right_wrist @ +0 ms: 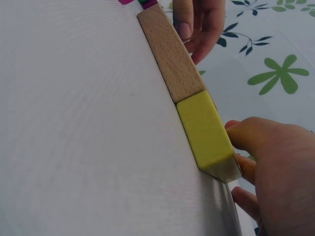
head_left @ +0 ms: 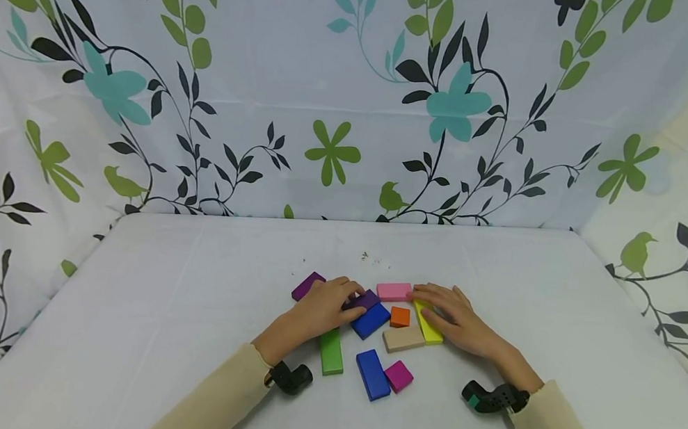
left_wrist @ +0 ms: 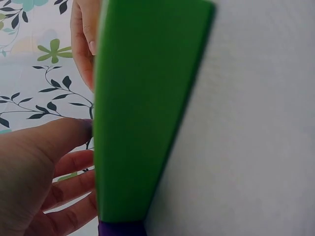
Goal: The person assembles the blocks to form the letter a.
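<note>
A: Where are we looking on the white cloth-covered table [head_left: 136,332]?

B: About midway between its left and right edges, in from the far edge, where we see a loose cluster of coloured blocks.

A: What is the left hand [head_left: 323,305] doing?

B: We see bent fingers and thumb about a dark purple rectangular block [head_left: 366,300], beside a royal-blue rectangular block [head_left: 371,322]. We cannot tell whether it grips either. A second purple block [head_left: 306,285] shows past the knuckles, toward the table's far left corner.

A: And the right hand [head_left: 457,319]?

B: It curves over the far end of a yellow oblong block [head_left: 430,330], fingertips near a pink rectangular block [head_left: 394,292]. We cannot tell whether it pinches the yellow one or only rests there.

A: What lies between the hands?

B: An orange cube [head_left: 399,317], and a plain beige wooden block [head_left: 403,340] touching the yellow one.

A: And farther from the far edge?

B: We find a green oblong block [head_left: 332,354] near the left wrist, and a blue oblong block [head_left: 373,375] touching a magenta cube [head_left: 399,376].
</note>
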`<action>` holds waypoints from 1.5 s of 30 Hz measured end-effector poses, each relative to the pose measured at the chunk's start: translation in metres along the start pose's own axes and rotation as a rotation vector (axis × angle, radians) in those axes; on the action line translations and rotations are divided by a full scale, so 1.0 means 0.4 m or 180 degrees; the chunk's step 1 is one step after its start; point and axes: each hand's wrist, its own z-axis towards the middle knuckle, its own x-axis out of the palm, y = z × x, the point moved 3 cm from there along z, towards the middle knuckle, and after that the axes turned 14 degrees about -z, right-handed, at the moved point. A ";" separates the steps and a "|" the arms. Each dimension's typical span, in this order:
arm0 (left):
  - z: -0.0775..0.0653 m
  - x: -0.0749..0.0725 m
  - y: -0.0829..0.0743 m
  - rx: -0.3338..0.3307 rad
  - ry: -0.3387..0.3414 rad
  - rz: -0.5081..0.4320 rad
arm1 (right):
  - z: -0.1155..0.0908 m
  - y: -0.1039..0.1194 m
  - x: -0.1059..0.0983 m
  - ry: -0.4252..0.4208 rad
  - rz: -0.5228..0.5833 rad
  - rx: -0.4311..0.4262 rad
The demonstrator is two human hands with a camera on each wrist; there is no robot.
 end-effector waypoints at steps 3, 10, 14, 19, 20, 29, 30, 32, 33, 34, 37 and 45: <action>0.001 -0.001 -0.002 0.0005 0.0007 0.0011 | 0.001 0.001 0.000 -0.0003 0.0008 0.0005; 0.001 -0.001 -0.006 0.0002 0.0007 0.0099 | 0.001 0.000 0.000 0.0000 -0.0017 0.0041; -0.003 -0.001 -0.008 0.0043 -0.0047 0.0323 | 0.001 0.001 0.000 0.0008 -0.0024 0.0050; -0.008 -0.002 -0.012 0.0102 -0.0155 0.0519 | -0.001 0.000 -0.003 0.0017 -0.0038 0.0058; -0.009 -0.002 -0.015 0.0121 -0.0169 0.0533 | -0.002 0.000 -0.004 0.0018 -0.0040 0.0061; -0.018 0.004 -0.058 0.0433 -0.0128 0.0738 | 0.000 0.000 -0.003 0.0029 -0.0011 0.0075; -0.018 0.005 -0.062 0.0470 -0.0109 0.0771 | 0.000 0.000 -0.003 0.0032 -0.0012 0.0075; -0.019 0.010 -0.069 0.0548 -0.0076 0.0834 | 0.001 0.002 -0.003 0.0040 -0.0023 0.0085; -0.018 0.013 -0.072 0.0598 -0.0062 0.0871 | 0.001 0.003 -0.004 0.0039 -0.0032 0.0090; -0.018 0.015 -0.076 0.0646 -0.0049 0.0895 | 0.001 0.004 -0.005 0.0039 -0.0042 0.0098; -0.017 0.022 -0.086 0.0765 -0.0005 0.0901 | 0.003 0.006 -0.007 0.0032 -0.0056 0.0111; -0.015 0.045 -0.093 0.0842 0.0218 0.0774 | 0.000 0.002 -0.005 0.0039 0.0022 0.0075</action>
